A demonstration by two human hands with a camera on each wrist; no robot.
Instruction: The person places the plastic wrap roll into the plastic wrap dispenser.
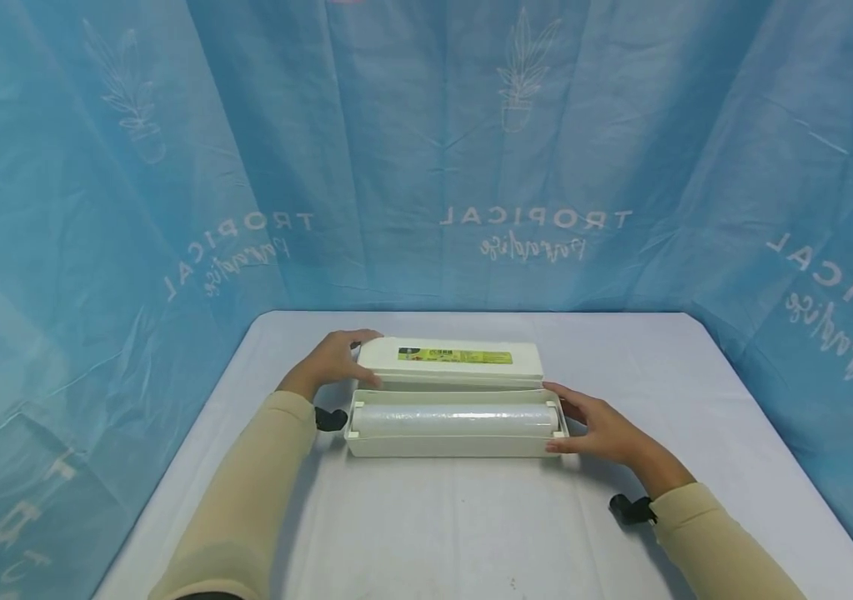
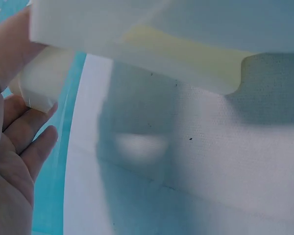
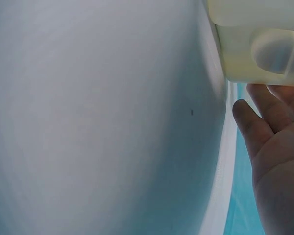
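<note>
A long cream-white cling film box [image 1: 452, 447] lies on the table with its top off the film. Inside it runs a shiny roll of cling film [image 1: 456, 420]. Directly behind is the lid [image 1: 464, 371], its yellow-green label facing up; whether a hinge joins the two cannot be told. My left hand [image 1: 331, 365] grips the lid's left end, thumb in front and fingers behind. At the box's right end, my right hand [image 1: 606, 431] holds on with its thumb at the front corner and fingers at the back. The right wrist view shows fingers against the box's end wall [image 3: 240, 56].
A white cloth covers the table [image 1: 456, 525]. Blue printed curtains [image 1: 471, 158] hang at the back and along both sides, close to the table's edges. A black wrist mount [image 1: 630, 509] sticks out under the right sleeve, another [image 1: 331, 419] by the left.
</note>
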